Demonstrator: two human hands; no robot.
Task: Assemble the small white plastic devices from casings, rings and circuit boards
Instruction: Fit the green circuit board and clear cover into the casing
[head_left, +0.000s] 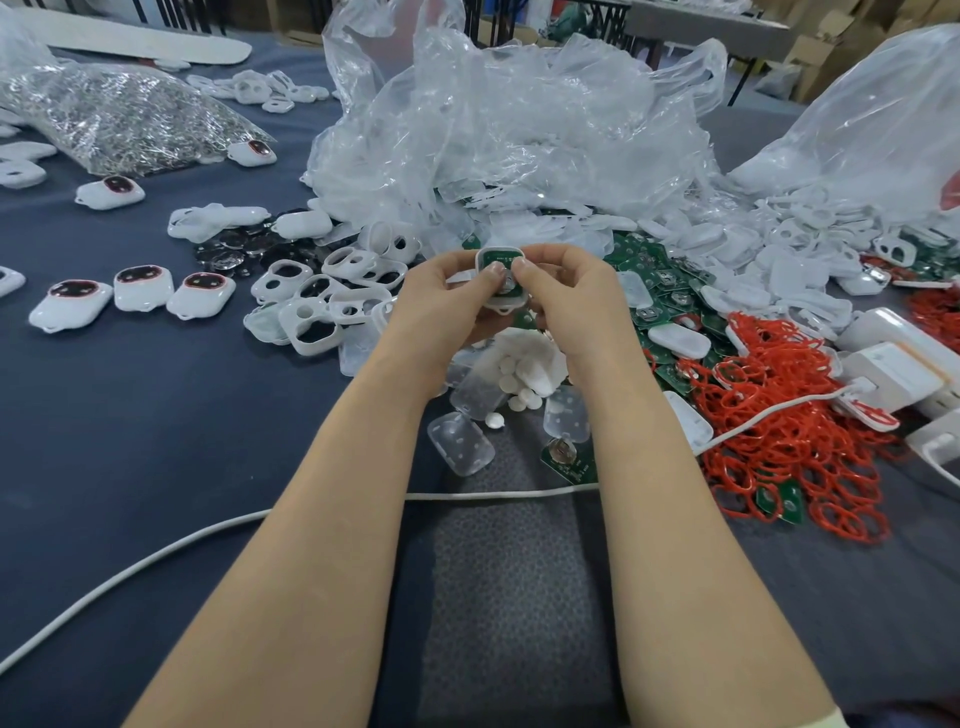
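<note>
Both hands meet in the head view: left hand and right hand curl round one casing, and I see both thumbs pressing a green board into it. I judge that seating the board is the step in hand. Next calls for even pressure until it sits flush, then a ring. The casing sits pinched between the fingers, above the desk. Rings lie right of the casing, finished units well left of it.
</note>
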